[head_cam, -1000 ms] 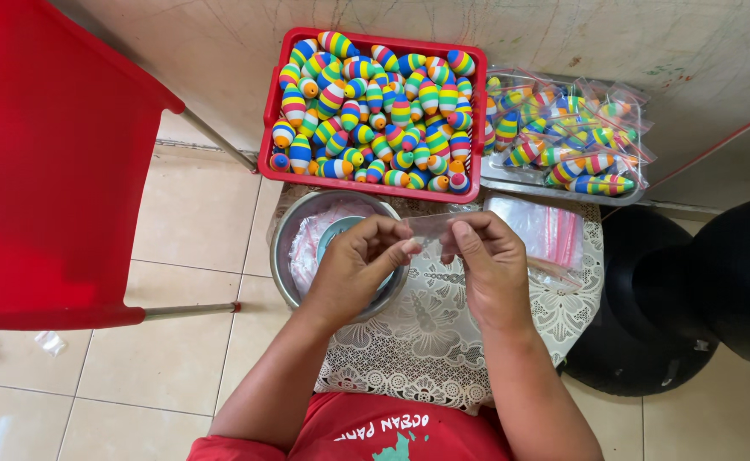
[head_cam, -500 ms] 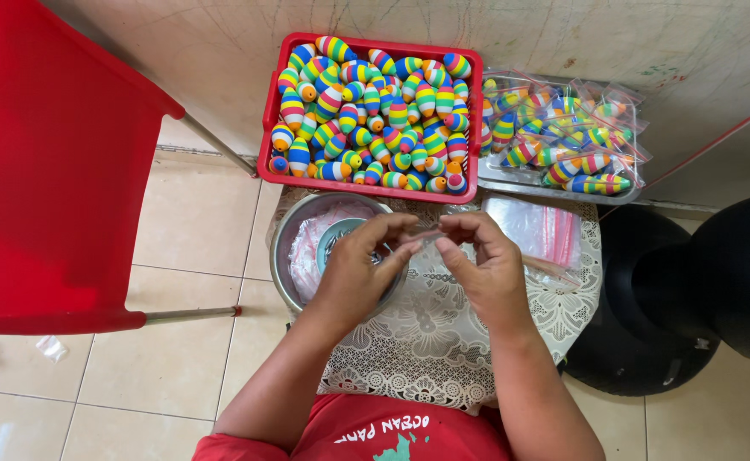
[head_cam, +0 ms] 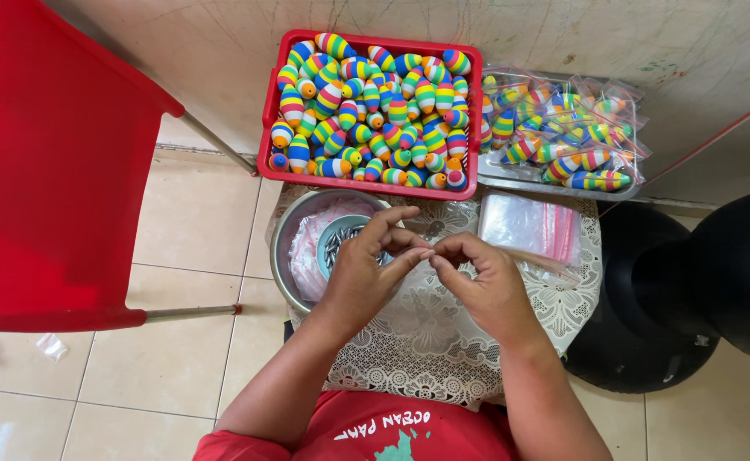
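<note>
Home piecework corner: tiled floor (head_cam: 178,358), bare wall (head_cam: 614,38), small lace-covered counter (head_cam: 443,341), red crate (head_cam: 266,111) of striped floats (head_cam: 375,102), bagged floats (head_cam: 563,128), red plastic chair (head_cam: 42,171).

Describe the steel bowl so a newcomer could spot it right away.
Start at the red crate heaped with rainbow-striped floats at the top of the lace-covered table. Just below its left end, beside the left hand, sits the steel bowl. It is the only round metal container, holding pink plastic and a small teal dish.

Red chair (head_cam: 50,162), black stool (head_cam: 648,316), tiled floor (head_cam: 178,367)
</note>
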